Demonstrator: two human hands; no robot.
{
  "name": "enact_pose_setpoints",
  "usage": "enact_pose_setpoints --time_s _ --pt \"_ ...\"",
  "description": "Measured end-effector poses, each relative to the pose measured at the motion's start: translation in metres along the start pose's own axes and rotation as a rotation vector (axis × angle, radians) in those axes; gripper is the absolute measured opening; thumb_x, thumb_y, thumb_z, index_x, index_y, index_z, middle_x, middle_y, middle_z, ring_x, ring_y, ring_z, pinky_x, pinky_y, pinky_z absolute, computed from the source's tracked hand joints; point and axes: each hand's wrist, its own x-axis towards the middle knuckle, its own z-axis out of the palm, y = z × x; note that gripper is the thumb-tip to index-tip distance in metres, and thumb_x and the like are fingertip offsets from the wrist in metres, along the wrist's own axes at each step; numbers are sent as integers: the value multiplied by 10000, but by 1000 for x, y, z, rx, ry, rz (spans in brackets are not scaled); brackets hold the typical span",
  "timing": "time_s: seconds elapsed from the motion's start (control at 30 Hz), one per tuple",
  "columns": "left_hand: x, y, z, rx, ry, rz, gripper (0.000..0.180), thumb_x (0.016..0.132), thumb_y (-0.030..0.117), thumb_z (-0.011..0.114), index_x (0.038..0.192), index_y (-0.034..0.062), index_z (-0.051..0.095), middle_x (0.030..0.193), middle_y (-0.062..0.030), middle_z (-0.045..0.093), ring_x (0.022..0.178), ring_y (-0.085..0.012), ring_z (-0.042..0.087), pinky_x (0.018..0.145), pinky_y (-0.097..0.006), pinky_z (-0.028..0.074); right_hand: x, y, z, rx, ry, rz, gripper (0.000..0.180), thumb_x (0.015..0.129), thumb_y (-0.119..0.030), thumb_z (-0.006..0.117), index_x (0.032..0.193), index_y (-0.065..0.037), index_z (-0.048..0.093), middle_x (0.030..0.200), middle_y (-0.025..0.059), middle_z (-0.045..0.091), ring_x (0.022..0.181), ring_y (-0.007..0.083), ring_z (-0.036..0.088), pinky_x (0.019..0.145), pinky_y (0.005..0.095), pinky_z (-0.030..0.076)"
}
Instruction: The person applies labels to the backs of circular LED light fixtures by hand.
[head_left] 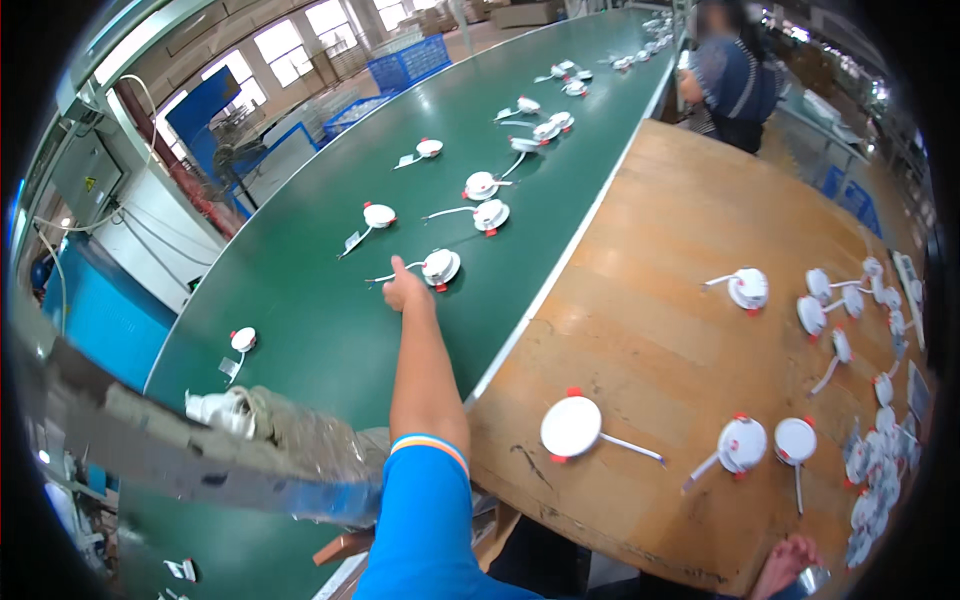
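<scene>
Your left hand (406, 290) over green belt (300, 310), fingers curled beside cord (380, 279) of white lamp (440, 266) lying there; can't tell if gripping. Your right hand (787, 565) by table (640, 320) edge, finger opening and hold unclear.

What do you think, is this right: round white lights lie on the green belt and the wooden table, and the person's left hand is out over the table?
Not quite: the head view shows the left hand over the green belt, not the wooden table. Round white lights do lie on both.
</scene>
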Motion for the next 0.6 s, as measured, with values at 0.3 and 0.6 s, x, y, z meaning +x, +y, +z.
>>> enact_pose_setpoints --time_s 0.3,0.6 --pt "63 21 68 34 -578 53 84 736 93 513 745 10 528 515 -46 419 385 -138 395 367 -293 364 -11 -29 11 469 446 -291 49 657 -132 614 688 -158 587 732 -50 548 797 151 438 758 319 291" --pt "-5 52 115 984 -652 1050 279 720 209 582 950 50 584 1024 -175 568 960 -310 549 805 -391 436 4 -9 16 110 355 -197 34 672 -131 605 702 -136 589 743 -35 555 790 161 452 750 322 312"
